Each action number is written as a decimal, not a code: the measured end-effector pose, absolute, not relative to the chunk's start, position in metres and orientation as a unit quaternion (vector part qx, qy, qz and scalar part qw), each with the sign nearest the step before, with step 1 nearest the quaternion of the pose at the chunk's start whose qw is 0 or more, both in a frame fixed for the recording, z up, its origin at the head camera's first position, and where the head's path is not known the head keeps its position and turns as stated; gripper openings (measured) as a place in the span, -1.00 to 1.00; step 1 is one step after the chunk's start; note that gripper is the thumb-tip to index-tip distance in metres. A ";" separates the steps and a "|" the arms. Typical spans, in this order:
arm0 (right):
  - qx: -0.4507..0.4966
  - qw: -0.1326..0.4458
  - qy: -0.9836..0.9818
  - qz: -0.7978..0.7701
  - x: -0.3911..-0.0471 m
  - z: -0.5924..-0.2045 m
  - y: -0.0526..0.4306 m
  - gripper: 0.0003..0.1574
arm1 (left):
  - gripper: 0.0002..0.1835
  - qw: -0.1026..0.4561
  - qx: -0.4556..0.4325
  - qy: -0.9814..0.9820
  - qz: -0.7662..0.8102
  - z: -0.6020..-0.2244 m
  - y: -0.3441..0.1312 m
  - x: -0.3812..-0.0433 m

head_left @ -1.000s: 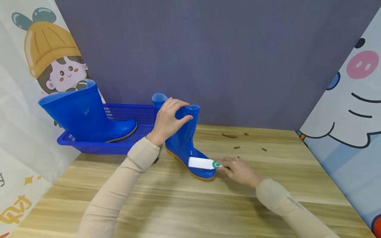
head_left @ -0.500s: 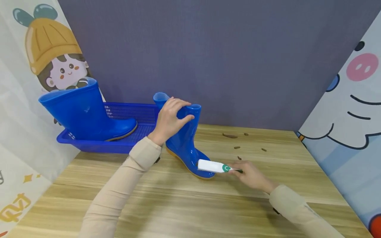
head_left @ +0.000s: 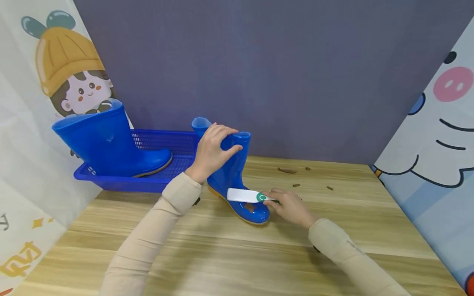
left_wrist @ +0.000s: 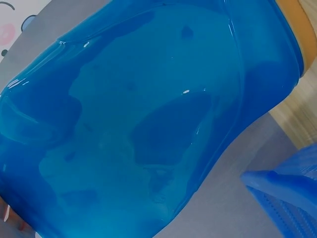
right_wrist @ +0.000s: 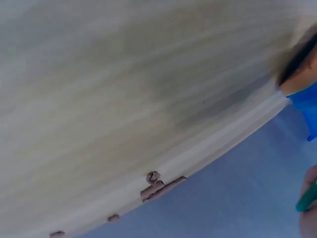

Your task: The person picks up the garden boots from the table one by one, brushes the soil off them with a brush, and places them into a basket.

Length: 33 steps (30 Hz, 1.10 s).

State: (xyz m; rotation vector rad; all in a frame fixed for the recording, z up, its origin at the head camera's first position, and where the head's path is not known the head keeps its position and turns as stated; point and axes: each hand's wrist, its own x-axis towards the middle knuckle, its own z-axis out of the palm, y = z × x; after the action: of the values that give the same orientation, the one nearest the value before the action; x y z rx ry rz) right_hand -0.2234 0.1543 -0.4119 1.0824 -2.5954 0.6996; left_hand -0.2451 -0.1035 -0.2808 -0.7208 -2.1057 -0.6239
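A blue rubber rain boot [head_left: 231, 176] with a tan sole stands on the wooden table, toe to the right. My left hand [head_left: 212, 150] grips the top of its shaft, which is squeezed between fingers and thumb. The boot's glossy shaft [left_wrist: 143, 114] fills most of the left wrist view. In my right hand [head_left: 290, 205] is a scrub brush [head_left: 242, 195] with a white head and green handle, its head lying over the instep. A brown patch [head_left: 250, 208] shows on the toe just below the brush. Only the green handle [right_wrist: 308, 197] appears in the right wrist view.
Another blue boot [head_left: 107, 144] stands in a blue plastic basket [head_left: 126, 185] at the left. Several small brown pieces [head_left: 286, 170] lie on the table [head_left: 237, 263] beyond the right hand. A grey panel [head_left: 259, 74] closes off the back.
The brush slid right along the toe, then back left and up to the instep, with the right hand following. The brown patch shows more fully now. The left hand keeps its grip on the boot.
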 end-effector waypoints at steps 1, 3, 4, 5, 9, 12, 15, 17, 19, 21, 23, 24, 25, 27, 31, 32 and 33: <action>0.377 0.124 -0.889 0.229 -0.225 -0.412 0.153 -0.58 | -0.59 0.402 -0.286 -0.834 -0.246 -0.281 -0.104 -0.245; 0.382 0.111 -0.890 0.222 -0.227 -0.412 0.153 -0.58 | -0.59 0.402 -0.287 -0.834 -0.245 -0.280 -0.104 -0.244; 0.381 0.102 -0.892 0.221 -0.227 -0.412 0.155 -0.57 | -0.59 0.402 -0.287 -0.835 -0.244 -0.280 -0.104 -0.244; 0.381 0.092 -0.894 0.219 -0.227 -0.411 0.157 -0.57 | -0.59 0.401 -0.287 -0.835 -0.243 -0.279 -0.105 -0.244; 0.385 0.064 -0.894 0.221 -0.225 -0.411 0.165 -0.57 | -0.60 0.401 -0.283 -0.838 -0.240 -0.279 -0.106 -0.243; 0.387 0.048 -0.893 0.225 -0.222 -0.412 0.172 -0.57 | -0.60 0.400 -0.281 -0.839 -0.240 -0.278 -0.106 -0.241; 0.379 0.033 -0.895 0.233 -0.217 -0.415 0.180 -0.58 | -0.60 0.396 -0.280 -0.840 -0.242 -0.278 -0.107 -0.240; 0.373 0.028 -0.897 0.235 -0.213 -0.417 0.185 -0.58 | -0.60 0.394 -0.279 -0.842 -0.241 -0.278 -0.108 -0.240; 0.367 0.030 -0.900 0.231 -0.210 -0.418 0.189 -0.60 | -0.60 0.392 -0.278 -0.843 -0.241 -0.278 -0.109 -0.240; 0.359 0.032 -0.904 0.230 -0.208 -0.419 0.192 -0.62 | -0.60 0.391 -0.278 -0.844 -0.241 -0.278 -0.109 -0.240; 0.352 0.031 -0.908 0.226 -0.206 -0.419 0.195 -0.63 | -0.61 0.391 -0.277 -0.844 -0.241 -0.278 -0.109 -0.241; 0.349 0.032 -0.909 0.225 -0.205 -0.419 0.197 -0.63 | -0.61 0.390 -0.278 -0.844 -0.241 -0.278 -0.109 -0.240; 0.344 0.030 -0.911 0.225 -0.203 -0.419 0.199 -0.63 | -0.61 0.390 -0.279 -0.844 -0.241 -0.278 -0.109 -0.240; 0.337 0.025 -0.913 0.229 -0.200 -0.419 0.204 -0.61 | -0.61 0.388 -0.279 -0.844 -0.242 -0.278 -0.109 -0.240; 0.332 0.018 -0.913 0.235 -0.194 -0.420 0.217 -0.57 | -0.62 0.388 -0.280 -0.843 -0.245 -0.278 -0.108 -0.239; 0.334 0.017 -0.912 0.237 -0.193 -0.421 0.220 -0.57 | -0.62 0.388 -0.280 -0.843 -0.246 -0.278 -0.107 -0.239; 0.334 0.015 -0.912 0.240 -0.192 -0.421 0.223 -0.57 | -0.62 0.389 -0.280 -0.842 -0.246 -0.278 -0.107 -0.239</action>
State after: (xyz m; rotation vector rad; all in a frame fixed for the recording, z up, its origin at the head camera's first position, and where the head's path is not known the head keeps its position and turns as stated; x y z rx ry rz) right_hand -0.1920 0.2233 -0.4208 1.0387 -2.8364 0.7463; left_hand -0.2392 -0.1072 -0.2782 -0.7114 -2.1419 -0.6254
